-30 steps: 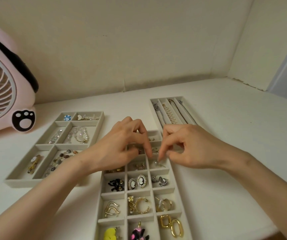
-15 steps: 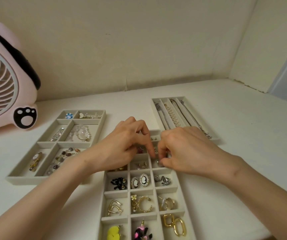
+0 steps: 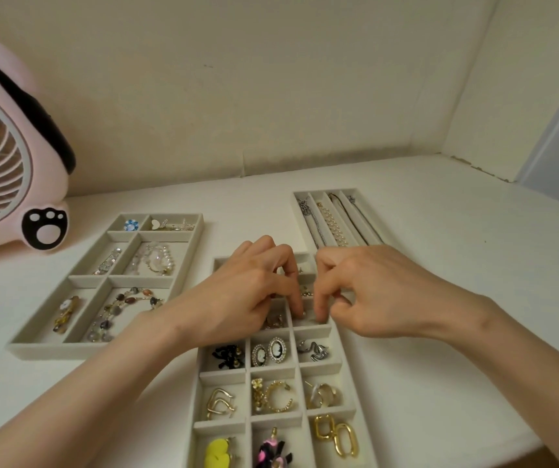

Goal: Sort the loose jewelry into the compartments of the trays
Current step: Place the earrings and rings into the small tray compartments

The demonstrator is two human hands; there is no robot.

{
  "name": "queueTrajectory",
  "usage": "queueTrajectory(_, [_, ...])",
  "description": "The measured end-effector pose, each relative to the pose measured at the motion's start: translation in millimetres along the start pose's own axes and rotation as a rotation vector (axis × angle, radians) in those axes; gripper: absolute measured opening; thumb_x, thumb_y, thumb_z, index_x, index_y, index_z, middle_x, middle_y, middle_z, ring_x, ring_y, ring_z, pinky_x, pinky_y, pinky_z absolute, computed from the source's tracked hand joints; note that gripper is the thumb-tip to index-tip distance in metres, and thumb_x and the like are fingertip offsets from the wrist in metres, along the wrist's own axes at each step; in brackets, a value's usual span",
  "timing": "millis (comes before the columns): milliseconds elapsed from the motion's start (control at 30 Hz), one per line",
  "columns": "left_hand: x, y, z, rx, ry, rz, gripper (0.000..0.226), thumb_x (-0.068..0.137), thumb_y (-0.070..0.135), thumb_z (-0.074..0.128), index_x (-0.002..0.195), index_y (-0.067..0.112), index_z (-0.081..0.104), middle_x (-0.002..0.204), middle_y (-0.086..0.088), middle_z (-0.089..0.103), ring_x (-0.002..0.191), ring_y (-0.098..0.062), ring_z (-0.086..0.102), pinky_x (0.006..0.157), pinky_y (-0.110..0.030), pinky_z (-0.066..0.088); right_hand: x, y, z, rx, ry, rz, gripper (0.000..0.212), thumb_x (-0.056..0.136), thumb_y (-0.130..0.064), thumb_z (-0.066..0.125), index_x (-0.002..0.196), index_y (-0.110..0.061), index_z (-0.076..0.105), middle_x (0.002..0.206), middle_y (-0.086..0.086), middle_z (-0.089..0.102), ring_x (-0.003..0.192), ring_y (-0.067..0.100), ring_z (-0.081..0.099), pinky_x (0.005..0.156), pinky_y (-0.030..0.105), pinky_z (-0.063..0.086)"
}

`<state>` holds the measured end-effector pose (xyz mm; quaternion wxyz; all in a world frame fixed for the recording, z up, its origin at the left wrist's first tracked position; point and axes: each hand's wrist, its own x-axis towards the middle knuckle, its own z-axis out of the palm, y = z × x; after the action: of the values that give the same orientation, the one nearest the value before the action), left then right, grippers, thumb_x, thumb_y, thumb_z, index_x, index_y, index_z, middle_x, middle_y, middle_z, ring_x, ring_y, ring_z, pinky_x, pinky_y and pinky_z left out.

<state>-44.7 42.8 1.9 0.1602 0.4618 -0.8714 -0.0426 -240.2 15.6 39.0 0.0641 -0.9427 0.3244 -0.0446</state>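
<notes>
Hang over middle tray (image 3: 273, 369) with left hand (image 3: 237, 298) and right hand (image 3: 379, 292); fingers (image 3: 296, 298) curled, tips close in one box; gold bits (image 3: 306, 292) just behind; cannot tell if pinching anything.

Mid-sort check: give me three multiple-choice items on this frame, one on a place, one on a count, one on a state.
1. The blue flower-shaped stone lies in:
A) the beige wide-compartment left tray
B) the beige square-grid middle tray
C) the beige long-slot right tray

2. Slots in the long-slot right tray:
A) two
B) four
C) six

3. The left hand and right hand are:
A) flat, palms up
B) fingers curled, tips down in the square-grid middle tray
C) clasped together

Answers:
1 A: it sits in that tray's far-left corner compartment.
2 B: three dividers make four strips.
3 B: both hands' fingertips point down into its right column.
</notes>
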Motion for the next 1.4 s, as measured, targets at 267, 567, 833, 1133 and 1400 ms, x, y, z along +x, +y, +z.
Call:
queueTrajectory(267, [0.3,-2.4,1.1,-0.063,0.010,-0.012,0.053,0.064,0.001,0.035,0.088,0.035,0.067,0.094,0.014,0.044,0.089,-0.006,0.033,0.081,-0.025,0.030,2.2,11.0,7.6,-0.116,0.065,-0.107,0.036,0.070,-0.022,0.043,0.081,-0.037,0.073,0.086,-0.011,0.048,0.060,0.006,0.038,0.058,0.024,0.028])
queueTrajectory(567, [0.8,-5.3,-1.8,-0.098,0.065,-0.031,0.057,0.059,-0.001,0.032,0.087,0.033,0.068,0.090,0.016,0.043,0.090,-0.003,0.034,0.078,-0.024,0.031,3.3,18.0,6.8,-0.052,0.153,-0.193,0.038,0.069,-0.020,0.037,0.071,-0.036,0.072,0.082,-0.009,0.051,0.056,0.005,0.029,0.049,0.010,0.017])
queueTrajectory(833, [-0.5,-6.3,-11.6,-0.104,0.139,-0.084,0.035,0.069,0.009,0.044,0.082,0.032,0.067,0.089,0.011,0.050,0.087,-0.005,0.037,0.076,-0.027,0.033,5.7,19.9,11.1,-0.028,0.104,-0.157,0.033,0.069,-0.015,0.048,0.074,-0.036,0.073,0.086,-0.011,0.052,0.057,0.005,0.041,0.053,0.025,0.037])
queueTrajectory(1133, [-5.0,-10.6,-27.5,-0.048,0.077,-0.099,0.023,0.073,0.042,0.043,0.080,0.038,0.064,0.088,0.019,0.047,0.089,-0.001,0.038,0.076,-0.022,0.029,8.7,15.1,12.7,0.075,0.170,-0.116,0.017,0.081,-0.030,0.058,0.087,-0.037,0.072,0.079,-0.016,0.047,0.060,-0.003,0.043,0.057,0.014,0.026])
queueTrajectory(1400, [-9.5,-15.9,-39.0,-0.042,-0.004,-0.160,0.013,0.071,0.053,0.054,0.076,0.044,0.060,0.086,0.014,0.050,0.088,-0.001,0.039,0.075,-0.018,0.031,23.7,-12.8,16.8,0.076,0.082,-0.096,0.010,0.085,-0.037,0.064,0.090,-0.032,0.072,0.078,-0.014,0.046,0.062,-0.002,0.038,0.065,0.025,0.029])
